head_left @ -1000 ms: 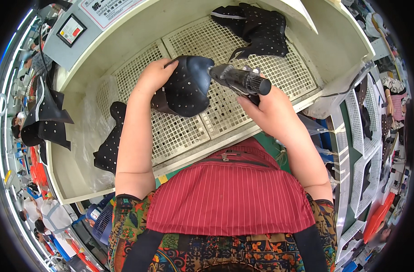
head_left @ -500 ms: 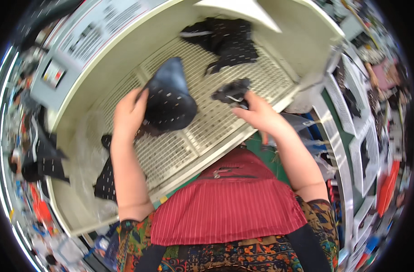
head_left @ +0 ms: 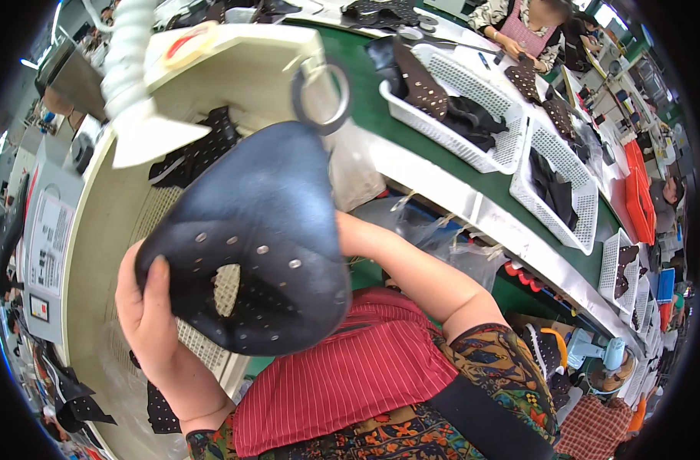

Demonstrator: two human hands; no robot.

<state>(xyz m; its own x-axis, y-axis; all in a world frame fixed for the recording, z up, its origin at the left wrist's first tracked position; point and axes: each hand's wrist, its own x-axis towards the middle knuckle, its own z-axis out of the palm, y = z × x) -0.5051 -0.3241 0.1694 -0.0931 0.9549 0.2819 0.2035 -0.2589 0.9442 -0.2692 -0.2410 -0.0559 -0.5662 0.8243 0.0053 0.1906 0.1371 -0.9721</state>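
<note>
A black leather shoe upper point(head_left: 265, 230) with small metal studs and a cut-out hole is held up close to the camera, hiding much of the bench. My left hand point(head_left: 146, 310) grips its lower left edge, thumb on the front face. My right forearm point(head_left: 426, 280) runs in from the right and goes behind the upper, so my right hand is hidden. I cannot tell whether it touches the piece.
Behind the upper is a cream work booth point(head_left: 235, 54) with a mesh grating point(head_left: 154, 211), more dark pieces point(head_left: 200, 153), a white ribbed hose point(head_left: 127, 46) and a metal ring point(head_left: 321, 96). White baskets point(head_left: 442, 130) of dark parts sit on a green belt point(head_left: 380, 115). Another person point(head_left: 522, 23) works far right.
The upper has been lifted from the grating up near the camera, and the view has swung right. The dark tool my right hand held is out of sight.
</note>
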